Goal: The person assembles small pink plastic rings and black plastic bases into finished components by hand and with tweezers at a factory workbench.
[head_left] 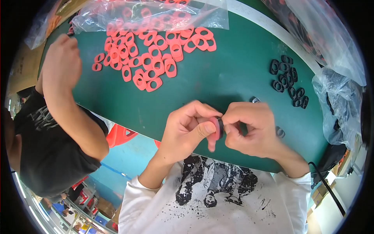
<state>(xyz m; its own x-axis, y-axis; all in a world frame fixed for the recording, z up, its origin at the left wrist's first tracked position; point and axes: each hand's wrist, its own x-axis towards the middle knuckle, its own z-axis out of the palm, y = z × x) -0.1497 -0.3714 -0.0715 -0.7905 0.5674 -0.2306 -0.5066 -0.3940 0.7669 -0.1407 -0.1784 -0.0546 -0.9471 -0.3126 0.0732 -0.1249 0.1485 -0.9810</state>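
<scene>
1. Head view, hands: the left hand (187, 126) and right hand (249, 128) meet over the near edge of the green surface (233, 74). Both are closed, pinching between them one pink ring (214, 128) with one black ring (221, 128) pressed against its right face; the left thumb lies across the pink ring, and the right fingertips close on the black one.

2. Counts: beyond the left hand, well apart, lies a loose heap of pink rings (150, 54), too many and too overlapped to count exactly, several dozen. Beyond the right hand and further right sits a cluster of black rings (288, 80), about a dozen. One more black ring (280, 132) lies just right of the right hand, and a small shiny piece (255, 100) shows just beyond its knuckles.

3. Hidden or unclear: most of the held rings is covered by fingers, so their full shape cannot be told. The small shiny piece is too small to identify.

4. Around: a clear plastic bag (156, 13) with more pink rings lies past the heap; another clear bag (339, 105) holding dark parts sits at the far right. Another person's arm (66, 89) reaches in left of the left hand, its hand blurred near the heap.
</scene>
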